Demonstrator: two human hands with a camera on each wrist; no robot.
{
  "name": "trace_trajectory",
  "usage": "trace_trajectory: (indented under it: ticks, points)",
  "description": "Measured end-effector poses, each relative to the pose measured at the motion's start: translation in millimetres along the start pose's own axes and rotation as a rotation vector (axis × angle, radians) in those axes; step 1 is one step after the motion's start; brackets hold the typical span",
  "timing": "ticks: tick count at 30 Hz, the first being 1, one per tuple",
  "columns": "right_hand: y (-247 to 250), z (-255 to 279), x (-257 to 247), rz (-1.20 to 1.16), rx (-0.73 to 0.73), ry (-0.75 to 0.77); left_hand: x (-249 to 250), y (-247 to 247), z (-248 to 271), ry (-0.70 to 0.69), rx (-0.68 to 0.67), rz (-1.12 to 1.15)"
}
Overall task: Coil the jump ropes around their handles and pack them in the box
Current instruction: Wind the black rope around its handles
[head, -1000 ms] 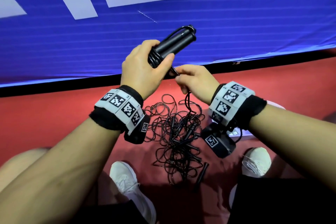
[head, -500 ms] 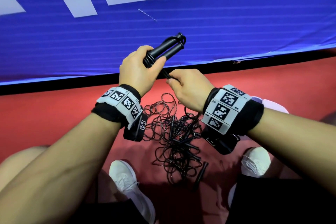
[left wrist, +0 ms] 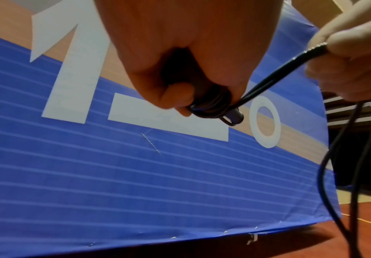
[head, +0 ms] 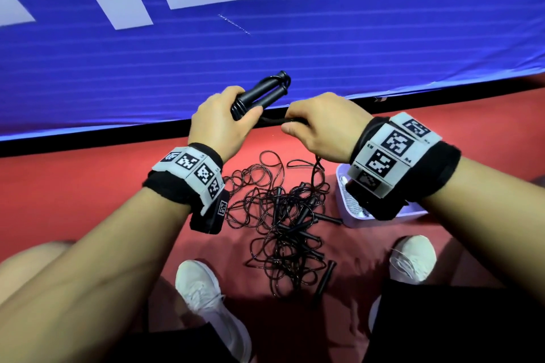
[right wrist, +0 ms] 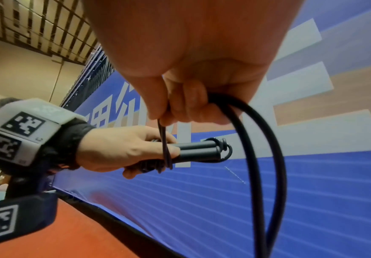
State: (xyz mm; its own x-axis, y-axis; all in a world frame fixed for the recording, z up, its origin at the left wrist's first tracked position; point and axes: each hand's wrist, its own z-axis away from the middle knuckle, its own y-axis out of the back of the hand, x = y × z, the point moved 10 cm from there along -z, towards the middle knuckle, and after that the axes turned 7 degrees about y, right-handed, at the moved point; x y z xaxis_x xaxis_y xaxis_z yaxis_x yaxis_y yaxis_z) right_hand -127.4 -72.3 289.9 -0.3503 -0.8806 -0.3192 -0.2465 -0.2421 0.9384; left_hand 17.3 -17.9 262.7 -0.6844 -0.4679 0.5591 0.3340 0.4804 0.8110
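My left hand (head: 224,121) grips a pair of black jump-rope handles (head: 265,93) held side by side, with several turns of black rope wound round their lower end (left wrist: 211,104). To its right, my right hand (head: 318,124) pinches the doubled black rope (right wrist: 255,139), drawn taut across to the handles (right wrist: 200,150). The slack falls from this hand to the floor. Below lies a tangled pile of more black ropes and handles (head: 283,215). A pale lilac box (head: 348,212) stands on the floor under my right wrist, mostly hidden by it.
A blue banner with white shapes (head: 265,47) rises just beyond my hands, with a black strip along its foot. The floor is red (head: 73,186). My white shoes (head: 203,286) (head: 413,256) flank the pile. One loose handle (head: 324,280) lies at its near edge.
My right hand has moved right and up, away from the left hand, pulling the rope taut. The handles have tipped lower in my left hand. The box has come into view.
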Motion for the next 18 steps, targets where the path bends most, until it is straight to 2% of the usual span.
trace_trajectory:
  ticks: [4, 8, 13, 18]
  points:
    - [15, -2, 2, -0.062, 0.096, 0.044, 14, -11, 8, -0.083, -0.067, 0.043]
    - [22, -4, 4, -0.099, 0.143, 0.071, 30, -13, 20, -0.151, -0.061, -0.049]
    - [21, -10, 19, -0.107, 0.134, 0.044, 50, -15, 39, -0.269, -0.105, -0.029]
    - [20, -9, 16, -0.104, 0.104, 0.038, 59, -20, 45, -0.274, -0.157, -0.112]
